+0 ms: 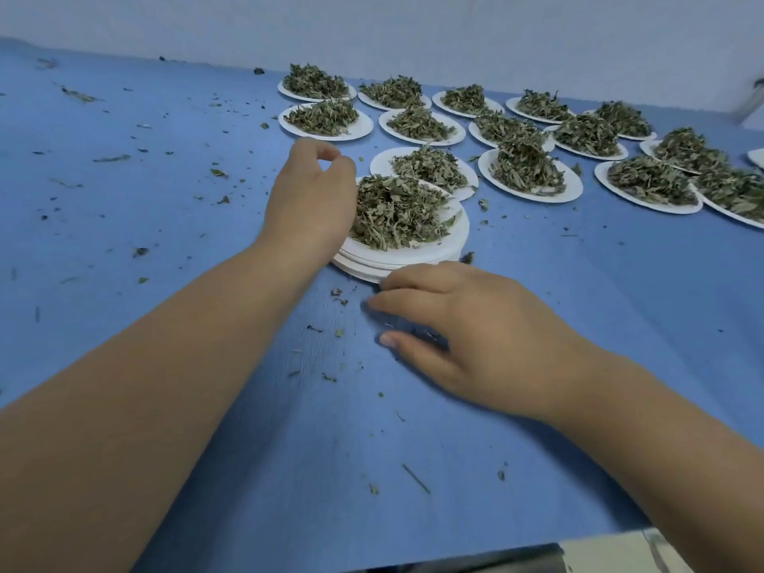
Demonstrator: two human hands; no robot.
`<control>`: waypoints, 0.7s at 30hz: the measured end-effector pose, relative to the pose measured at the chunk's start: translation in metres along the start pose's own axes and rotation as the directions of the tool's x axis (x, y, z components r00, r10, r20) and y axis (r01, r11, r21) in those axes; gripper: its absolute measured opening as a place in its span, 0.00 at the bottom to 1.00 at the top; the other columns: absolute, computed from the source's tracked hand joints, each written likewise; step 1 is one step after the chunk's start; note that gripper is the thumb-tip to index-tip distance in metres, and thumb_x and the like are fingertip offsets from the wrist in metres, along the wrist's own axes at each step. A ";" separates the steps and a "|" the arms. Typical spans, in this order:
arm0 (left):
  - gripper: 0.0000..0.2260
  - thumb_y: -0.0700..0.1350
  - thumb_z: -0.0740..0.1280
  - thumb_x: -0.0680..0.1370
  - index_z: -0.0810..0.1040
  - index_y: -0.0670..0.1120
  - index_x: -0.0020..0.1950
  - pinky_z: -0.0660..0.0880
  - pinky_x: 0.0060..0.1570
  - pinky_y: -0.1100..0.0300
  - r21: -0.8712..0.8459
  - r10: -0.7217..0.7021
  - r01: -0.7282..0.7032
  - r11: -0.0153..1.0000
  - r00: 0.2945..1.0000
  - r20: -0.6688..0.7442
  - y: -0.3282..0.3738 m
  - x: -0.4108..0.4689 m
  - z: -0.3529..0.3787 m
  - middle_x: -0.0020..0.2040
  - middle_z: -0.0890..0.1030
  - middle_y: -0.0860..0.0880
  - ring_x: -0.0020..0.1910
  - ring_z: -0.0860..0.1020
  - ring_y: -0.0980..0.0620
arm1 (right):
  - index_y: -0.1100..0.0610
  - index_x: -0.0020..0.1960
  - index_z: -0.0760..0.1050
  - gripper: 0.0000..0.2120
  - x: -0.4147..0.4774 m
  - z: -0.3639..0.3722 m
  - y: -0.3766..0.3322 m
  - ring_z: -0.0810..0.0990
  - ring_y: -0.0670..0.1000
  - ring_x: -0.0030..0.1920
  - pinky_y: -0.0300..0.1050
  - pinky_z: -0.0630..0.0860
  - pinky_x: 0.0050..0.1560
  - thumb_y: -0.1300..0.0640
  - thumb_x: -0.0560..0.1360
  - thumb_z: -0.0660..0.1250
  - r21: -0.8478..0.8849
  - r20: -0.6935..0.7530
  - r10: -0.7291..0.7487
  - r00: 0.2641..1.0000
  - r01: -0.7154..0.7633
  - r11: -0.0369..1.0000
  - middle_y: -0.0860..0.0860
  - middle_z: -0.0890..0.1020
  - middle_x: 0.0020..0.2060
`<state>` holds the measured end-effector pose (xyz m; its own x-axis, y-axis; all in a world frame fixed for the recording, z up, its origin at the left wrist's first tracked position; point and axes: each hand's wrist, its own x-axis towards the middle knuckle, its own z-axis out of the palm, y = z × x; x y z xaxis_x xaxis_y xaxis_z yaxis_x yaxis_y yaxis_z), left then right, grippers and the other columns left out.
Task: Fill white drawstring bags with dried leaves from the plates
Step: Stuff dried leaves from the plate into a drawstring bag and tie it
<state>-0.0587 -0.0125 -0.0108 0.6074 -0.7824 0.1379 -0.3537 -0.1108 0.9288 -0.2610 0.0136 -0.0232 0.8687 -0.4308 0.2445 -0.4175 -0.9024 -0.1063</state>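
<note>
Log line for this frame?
left hand at top plate, grip unclear | right hand on table by plate stack | leaves heaped on it

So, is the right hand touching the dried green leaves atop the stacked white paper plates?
Apart: head view shows bare plate rim between right hand and leaves.

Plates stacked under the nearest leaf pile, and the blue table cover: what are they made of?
Stack of plates: probably thin paper or card, matte white; many slim rims nest tightly. Table cover: matte blue, faint grain, no glare; fabric or non-woven sheet, I cannot tell which.
</note>
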 end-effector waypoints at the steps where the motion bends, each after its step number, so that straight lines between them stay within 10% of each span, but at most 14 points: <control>1: 0.09 0.51 0.57 0.82 0.72 0.56 0.60 0.67 0.33 0.61 0.012 -0.003 0.003 1.000 1.000 -0.005 -0.001 0.003 -0.004 0.41 0.72 0.59 0.34 0.70 0.63 | 0.47 0.68 0.77 0.16 0.001 0.001 -0.001 0.79 0.51 0.58 0.51 0.79 0.51 0.45 0.83 0.60 -0.019 0.023 -0.013 1.000 0.014 1.000 0.43 0.78 0.62; 6: 0.18 0.42 0.55 0.79 0.74 0.52 0.65 0.67 0.35 0.59 0.449 0.097 -0.142 0.882 0.988 0.122 -0.010 0.012 -0.040 0.54 0.78 0.50 0.41 0.76 0.54 | 0.48 0.69 0.76 0.18 0.008 -0.002 -0.006 0.78 0.54 0.56 0.52 0.79 0.49 0.48 0.84 0.55 -0.104 0.099 -0.026 0.995 0.036 0.994 0.45 0.77 0.62; 9: 0.20 0.37 0.55 0.78 0.76 0.47 0.67 0.70 0.54 0.56 0.576 0.036 -0.217 0.788 0.950 0.310 -0.022 0.007 -0.050 0.66 0.77 0.46 0.60 0.75 0.45 | 0.52 0.66 0.77 0.18 0.007 -0.003 -0.005 0.75 0.53 0.57 0.52 0.75 0.56 0.51 0.84 0.53 -0.146 0.129 0.000 0.992 0.019 0.989 0.46 0.79 0.60; 17: 0.13 0.45 0.62 0.80 0.81 0.54 0.60 0.67 0.43 0.59 0.595 0.113 -0.368 0.715 0.900 0.421 -0.031 -0.005 -0.069 0.50 0.78 0.54 0.49 0.73 0.52 | 0.55 0.45 0.76 0.16 -0.008 -0.010 0.004 0.74 0.54 0.48 0.51 0.73 0.45 0.48 0.81 0.55 -0.190 -0.067 0.282 0.957 -0.289 0.938 0.48 0.77 0.41; 21: 0.05 0.54 0.68 0.75 0.78 0.57 0.50 0.71 0.44 0.61 0.573 0.242 -0.431 0.697 0.894 0.378 -0.035 -0.015 -0.073 0.48 0.79 0.59 0.52 0.77 0.54 | 0.50 0.64 0.66 0.32 -0.009 -0.009 0.011 0.75 0.51 0.49 0.49 0.70 0.44 0.27 0.74 0.59 0.119 -0.040 0.549 0.835 -0.542 0.832 0.47 0.78 0.48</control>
<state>-0.0032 0.0479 -0.0204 0.1881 -0.9578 0.2175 -0.9159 -0.0911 0.3910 -0.2760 0.0080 -0.0179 0.4853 -0.8547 0.1846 -0.7862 -0.5189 -0.3356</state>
